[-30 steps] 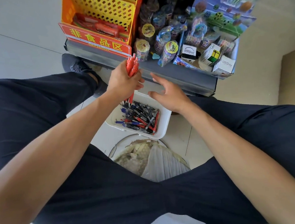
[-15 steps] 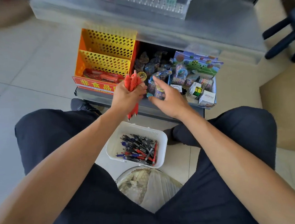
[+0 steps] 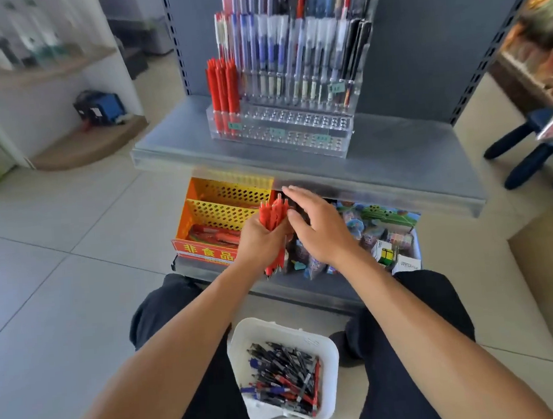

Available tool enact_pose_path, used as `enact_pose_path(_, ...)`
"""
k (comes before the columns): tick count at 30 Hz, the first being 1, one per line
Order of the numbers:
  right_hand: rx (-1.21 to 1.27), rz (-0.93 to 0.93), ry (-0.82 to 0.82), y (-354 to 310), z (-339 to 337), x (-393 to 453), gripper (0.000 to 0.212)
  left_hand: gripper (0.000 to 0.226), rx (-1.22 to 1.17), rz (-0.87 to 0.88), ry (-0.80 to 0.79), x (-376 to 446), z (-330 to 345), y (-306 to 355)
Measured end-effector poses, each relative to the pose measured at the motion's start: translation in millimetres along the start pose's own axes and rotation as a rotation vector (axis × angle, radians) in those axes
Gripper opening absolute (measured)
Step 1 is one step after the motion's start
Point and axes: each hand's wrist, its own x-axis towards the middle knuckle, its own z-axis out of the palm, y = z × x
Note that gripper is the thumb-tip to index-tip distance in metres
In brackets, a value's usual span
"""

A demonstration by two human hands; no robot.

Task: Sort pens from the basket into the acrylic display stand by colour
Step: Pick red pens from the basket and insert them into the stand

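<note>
Head view: the left hand [image 3: 258,240] grips a bundle of red pens [image 3: 272,229], the relaxed right hand [image 3: 316,229] beside them. The acrylic display stand [image 3: 282,129] sits above, the basket [image 3: 325,347] below. Light, stiff, slippery pens likely handle best pinched mid-barrel.

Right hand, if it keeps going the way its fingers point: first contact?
Probably the front lip of the grey shelf: the right hand has fingertips right by it. Depth unclear.
</note>
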Motion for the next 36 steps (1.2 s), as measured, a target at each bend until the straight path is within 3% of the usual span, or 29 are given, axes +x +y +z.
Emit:
enact_pose_path(13,0.076,-0.031,0.126,5,-2,28,0.022,0.025,-0.038,-0.001,-0.079,18,-3,13)
enact_pose_path(25,0.077,-0.065,0.162,4,-1,39,0.020,0.028,-0.084,0.020,-0.066,33,-6,13)
enact_pose_path(36,0.225,-0.019,0.177,-14,-8,39,0.019,0.015,-0.225,0.079,-0.207,26,-18,30)
